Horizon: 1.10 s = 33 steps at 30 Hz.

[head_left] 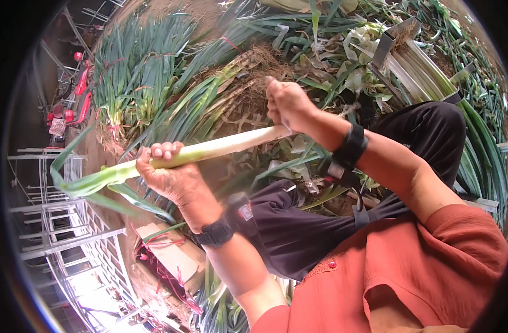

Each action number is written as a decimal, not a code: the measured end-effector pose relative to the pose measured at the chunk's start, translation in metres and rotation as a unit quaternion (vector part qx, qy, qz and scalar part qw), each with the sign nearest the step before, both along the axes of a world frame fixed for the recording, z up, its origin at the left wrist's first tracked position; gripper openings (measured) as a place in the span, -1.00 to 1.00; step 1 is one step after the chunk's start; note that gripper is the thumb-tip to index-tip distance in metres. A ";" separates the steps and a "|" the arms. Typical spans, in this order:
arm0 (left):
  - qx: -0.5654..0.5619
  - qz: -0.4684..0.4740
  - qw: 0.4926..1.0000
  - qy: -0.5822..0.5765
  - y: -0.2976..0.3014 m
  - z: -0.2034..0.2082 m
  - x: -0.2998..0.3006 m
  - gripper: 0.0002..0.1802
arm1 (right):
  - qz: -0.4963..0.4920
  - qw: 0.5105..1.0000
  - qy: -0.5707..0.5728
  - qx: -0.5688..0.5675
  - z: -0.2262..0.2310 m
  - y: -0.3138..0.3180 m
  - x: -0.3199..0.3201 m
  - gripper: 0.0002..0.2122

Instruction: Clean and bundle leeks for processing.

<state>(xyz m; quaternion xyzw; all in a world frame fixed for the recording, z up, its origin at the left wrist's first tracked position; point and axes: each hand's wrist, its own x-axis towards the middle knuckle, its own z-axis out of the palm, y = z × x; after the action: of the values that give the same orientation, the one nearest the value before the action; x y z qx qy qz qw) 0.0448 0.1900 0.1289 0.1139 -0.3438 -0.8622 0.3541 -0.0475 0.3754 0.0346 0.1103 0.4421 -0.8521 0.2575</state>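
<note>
My left hand is wrapped round the pale green middle of a leek, which I hold slanting across my front. Its green leaves bend out past that hand to the left. The white end reaches up to my right hand, closed in a fist with the thumb side uppermost. What the right fingers grip is hidden; the leek's end meets the lower side of the fist. Dark bands circle both wrists. Below the right hand lie stripped leaves and peelings.
Tied bundles of leeks lie at the far left, with loose ones beside them. At the right, a metal rack holds several leeks. Metal frames stand left. A cardboard box with red ties sits near my left forearm.
</note>
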 end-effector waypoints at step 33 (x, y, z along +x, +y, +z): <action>0.093 0.064 0.989 -0.094 -0.050 -0.021 0.020 -0.71 | 0.238 0.584 0.680 0.375 0.029 0.056 0.031 -0.76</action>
<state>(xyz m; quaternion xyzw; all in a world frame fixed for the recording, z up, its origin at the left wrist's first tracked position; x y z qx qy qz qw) 0.0651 0.1397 0.1081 0.2485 -0.2859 -0.8515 0.3626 -0.0163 0.4316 0.0637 -0.5238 0.7786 -0.3454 0.0110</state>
